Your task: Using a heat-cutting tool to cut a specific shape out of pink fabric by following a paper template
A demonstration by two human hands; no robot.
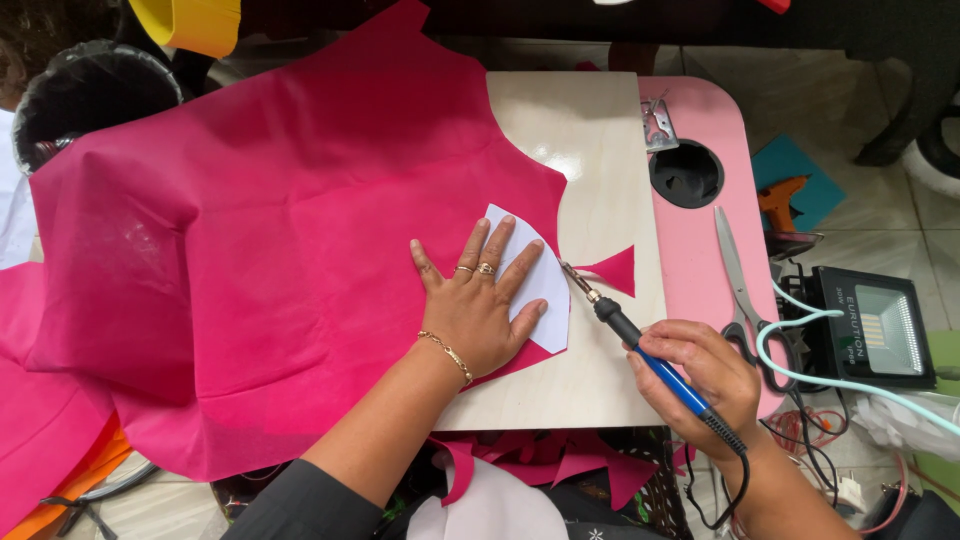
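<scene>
A large sheet of magenta fabric [260, 230] lies over a pale wooden board [600, 160]. My left hand [478, 300] presses flat, fingers spread, on a white paper template [545, 285] that rests on the fabric's right edge. My right hand [705, 375] grips a blue-and-black soldering-iron-type hot tool [640, 345] like a pen. Its metal tip touches the fabric edge beside the template. A small cut-off triangle of magenta fabric [618, 270] lies on the board just right of the tip.
A pink tray table [705, 240] with a round cup hole [686, 174] holds scissors [738, 290]. A black floodlight [875, 325], cables and a glue gun [782, 200] lie to the right. Magenta scraps [560, 465] sit below the board. A black bin [90, 95] stands top left.
</scene>
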